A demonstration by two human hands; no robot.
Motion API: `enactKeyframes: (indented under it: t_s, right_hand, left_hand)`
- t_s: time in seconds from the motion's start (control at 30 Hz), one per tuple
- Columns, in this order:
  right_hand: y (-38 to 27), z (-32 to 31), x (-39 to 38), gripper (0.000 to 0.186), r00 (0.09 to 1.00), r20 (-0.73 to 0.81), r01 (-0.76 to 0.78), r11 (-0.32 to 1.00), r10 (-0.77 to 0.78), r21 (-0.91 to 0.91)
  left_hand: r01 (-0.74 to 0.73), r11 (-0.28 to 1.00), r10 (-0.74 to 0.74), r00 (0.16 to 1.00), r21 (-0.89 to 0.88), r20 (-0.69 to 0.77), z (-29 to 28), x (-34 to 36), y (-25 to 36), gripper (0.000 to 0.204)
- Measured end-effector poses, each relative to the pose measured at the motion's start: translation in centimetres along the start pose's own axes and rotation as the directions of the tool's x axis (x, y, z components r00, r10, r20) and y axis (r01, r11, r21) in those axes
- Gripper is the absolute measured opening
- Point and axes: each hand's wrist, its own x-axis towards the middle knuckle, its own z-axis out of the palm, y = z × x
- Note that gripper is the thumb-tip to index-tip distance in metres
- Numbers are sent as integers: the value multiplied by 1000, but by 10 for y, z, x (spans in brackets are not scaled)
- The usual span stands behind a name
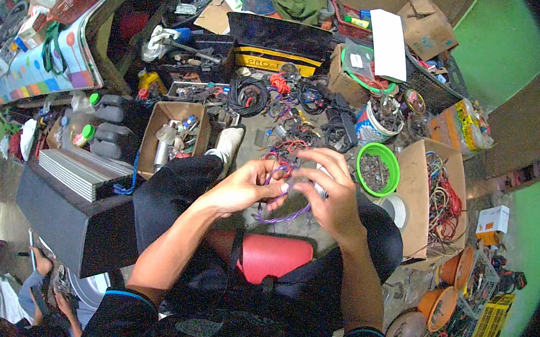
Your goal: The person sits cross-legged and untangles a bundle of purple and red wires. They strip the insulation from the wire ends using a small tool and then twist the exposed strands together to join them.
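Purple wire (pixel 280 221) was held in a loose loop above the floor (pixel 250 147), roughly mid-floor, pinched by the left hand (pixel 251 183), thumb and fingers narrow on it. Right hand (pixel 337 200) was poised just beside the loop, its fingers parted wide and a bit blurred; contact with the wire could not be told. Red cushion-like object (pixel 276 257) was seen below, nearer than the loop. Farther out: mixed wires (pixel 294 143) were strewn toward the floor's far edge, a coiled black cable (pixel 248 96) among them. Green basin (pixel 396 174) and cardboard box (pixel 411 199) stuffed with coloured cables (pixel 444 207) were placed toward the right edge. Leftward, a smaller carton (pixel 152 130) was placed; finned metal (pixel 80 175) was laid on a dark box (pixel 75 215) toward the left edge
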Motion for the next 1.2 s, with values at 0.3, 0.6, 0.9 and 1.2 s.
enactKeyframes:
  t_s: [0.3, 0.6, 0.9, 1.2]
  right_hand:
    - [20, -16, -8, 13, 728, -10, 128, -121, 686, 984]
    - [15, -38, -20, 9, 954, 143, -297, 895, 263, 334]
    - [58, -76, -32, 10, 774, -58, -206, 338, 631, 918]
    - [-33, -46, 58, 20, 990, -68, 115, 986, -124, -118]
  left_hand:
    - [-68, 998, 68, 997, -8, 20, -1, 0, 1, 19]
    - [24, 994, -6, 985, 102, -171, -9, -8, 18, 23]
    - [-156, 986, 165, 966, 64, -196, -25, -6, 10, 25]
    - [-237, 947, 283, 935, 218, -212, -4, 15, 82, 27]
